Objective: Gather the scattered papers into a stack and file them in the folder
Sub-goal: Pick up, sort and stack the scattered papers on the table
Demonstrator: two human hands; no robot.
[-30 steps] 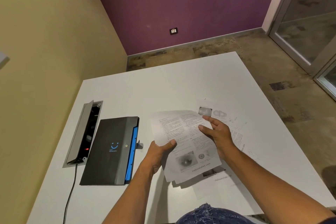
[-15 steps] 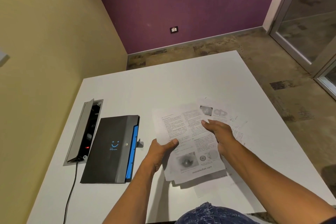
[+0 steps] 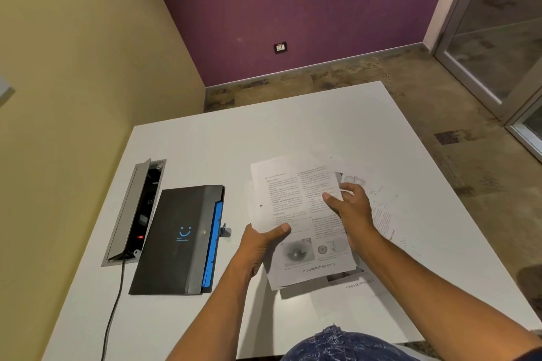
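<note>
Both arms reach forward over the white tabletop (image 3: 293,126). The left hand (image 3: 258,246) pinches the near left edge of the papers (image 3: 296,214), thumb on top. The right hand (image 3: 352,211) grips their right side, fingers curled round the edge. More loose sheets (image 3: 384,214) lie flat under and to the right of the hands. The dark folder (image 3: 179,240) with blue tabs lies shut to the left of the left hand. Past it sits an open cable box (image 3: 137,211). The walls are yellow and purple.
</note>
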